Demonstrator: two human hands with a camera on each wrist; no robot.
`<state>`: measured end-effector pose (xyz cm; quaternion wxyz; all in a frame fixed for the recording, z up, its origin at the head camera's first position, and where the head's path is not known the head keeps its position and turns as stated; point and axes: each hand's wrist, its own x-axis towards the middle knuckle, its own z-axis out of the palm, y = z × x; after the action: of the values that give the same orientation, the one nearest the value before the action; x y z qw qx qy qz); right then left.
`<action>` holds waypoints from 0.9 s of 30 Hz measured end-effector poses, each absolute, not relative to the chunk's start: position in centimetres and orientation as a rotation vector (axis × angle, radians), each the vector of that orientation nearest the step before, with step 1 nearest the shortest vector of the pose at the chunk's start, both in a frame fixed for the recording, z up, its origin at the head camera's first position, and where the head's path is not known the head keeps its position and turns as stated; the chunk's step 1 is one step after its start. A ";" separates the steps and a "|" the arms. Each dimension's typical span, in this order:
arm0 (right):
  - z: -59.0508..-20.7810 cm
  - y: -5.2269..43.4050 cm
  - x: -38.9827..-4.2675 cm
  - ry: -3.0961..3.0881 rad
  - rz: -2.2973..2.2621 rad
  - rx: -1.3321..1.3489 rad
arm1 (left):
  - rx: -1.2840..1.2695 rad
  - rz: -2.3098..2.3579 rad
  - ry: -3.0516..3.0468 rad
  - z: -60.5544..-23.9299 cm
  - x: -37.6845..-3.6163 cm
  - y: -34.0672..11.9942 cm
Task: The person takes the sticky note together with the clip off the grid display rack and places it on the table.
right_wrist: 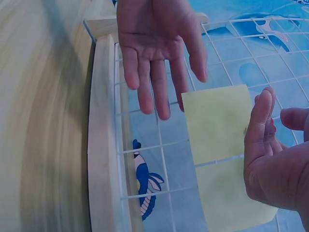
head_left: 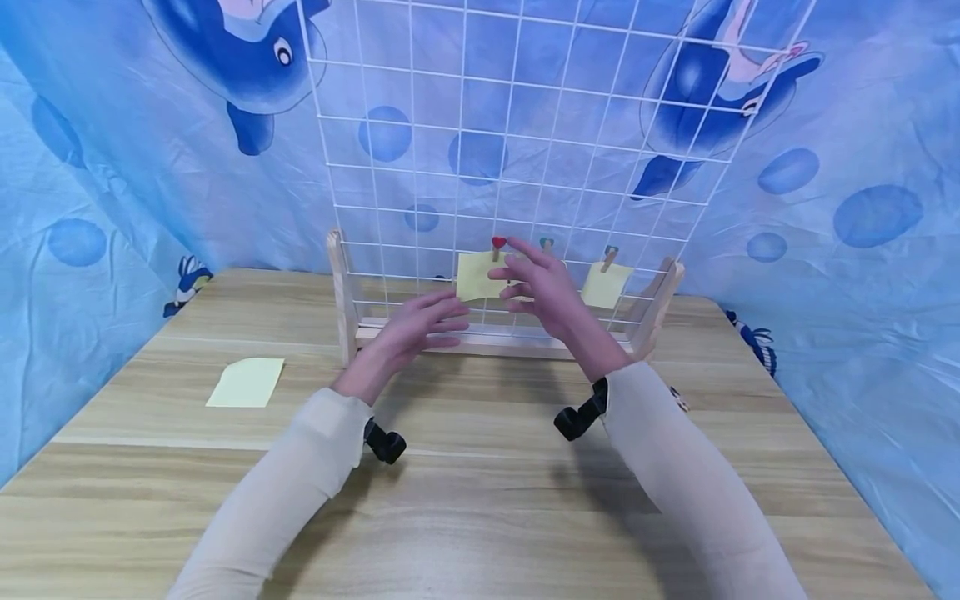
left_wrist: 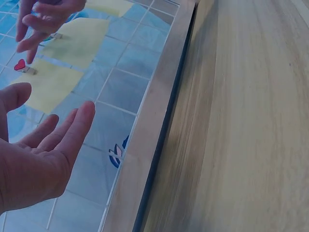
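Note:
A pale yellow note (head_left: 477, 277) hangs on the white wire grid (head_left: 435, 200), under a wooden clip with a red heart (head_left: 498, 242). My left hand (head_left: 412, 329) has its fingers extended by the note's lower left corner. In the right wrist view its index fingertip meets the edge of the note (right_wrist: 217, 123); contact is unclear. My right hand (head_left: 543, 287) is in front of the note's right side, fingers spread and slightly bent, holding nothing visible. Behind it, a second note (left_wrist: 79, 43) is partly hidden. A third note (head_left: 606, 286) hangs farther right under a green-heart clip (head_left: 611, 254).
A loose yellow note (head_left: 246, 383) lies on the wooden table (head_left: 480, 517) at the left. The grid stands in a wooden base (head_left: 517, 343) with uprights at both ends. A small shiny object (head_left: 679, 399) lies beside the right sleeve. Blue patterned cloth (head_left: 847, 333) surrounds the table.

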<state>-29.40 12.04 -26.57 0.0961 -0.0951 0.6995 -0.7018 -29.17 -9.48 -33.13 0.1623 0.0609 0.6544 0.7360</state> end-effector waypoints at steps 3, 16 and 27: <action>-26.3 11.7 -29.7 2.071 -2.070 -0.286 | 0.186 2.106 1.867 -33.2 -29.3 -9.2; -26.0 10.1 -31.0 2.078 -2.120 -0.167 | 0.134 2.215 1.923 -33.2 -29.8 -7.6; -26.0 9.5 -31.7 2.035 -2.181 -0.075 | 0.115 2.213 1.998 -33.2 -30.0 -7.1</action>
<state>-31.69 9.49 -26.03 0.0786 -0.0249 0.6798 -0.7287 -30.00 -7.11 -33.25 0.0787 0.0383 0.6677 0.7393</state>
